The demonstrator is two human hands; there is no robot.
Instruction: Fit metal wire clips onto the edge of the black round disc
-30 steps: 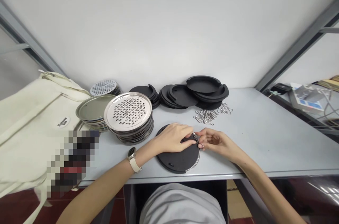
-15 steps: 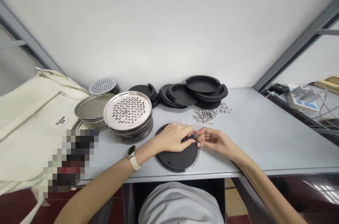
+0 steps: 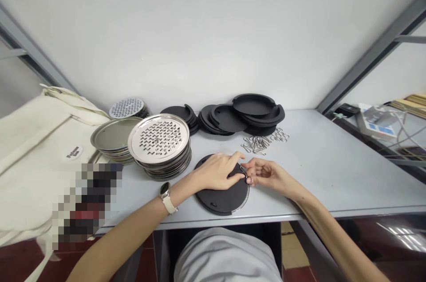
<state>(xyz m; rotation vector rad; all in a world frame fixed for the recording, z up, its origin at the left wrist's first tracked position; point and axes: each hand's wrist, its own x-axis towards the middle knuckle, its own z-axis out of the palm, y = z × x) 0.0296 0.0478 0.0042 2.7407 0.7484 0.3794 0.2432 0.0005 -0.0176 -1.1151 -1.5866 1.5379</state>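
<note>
A round black disc (image 3: 223, 195) with a metal rim lies flat near the table's front edge. My left hand (image 3: 217, 171) rests on its upper part, fingers curled, thumb pressing at the right edge. My right hand (image 3: 264, 173) pinches a small metal wire clip (image 3: 245, 171) against the disc's right edge. Both sets of fingertips meet at that clip.
A pile of loose wire clips (image 3: 259, 143) lies behind the hands. Stacks of black discs (image 3: 254, 113) line the wall. Stacks of perforated metal plates (image 3: 159, 144) and plain metal plates (image 3: 113, 137) stand at left, beside a cream cloth bag (image 3: 40, 140). A grey table (image 3: 333, 171) holds it all.
My left forefinger has lifted and stretched out a little over the disc. The hands and disc otherwise stay in place.
</note>
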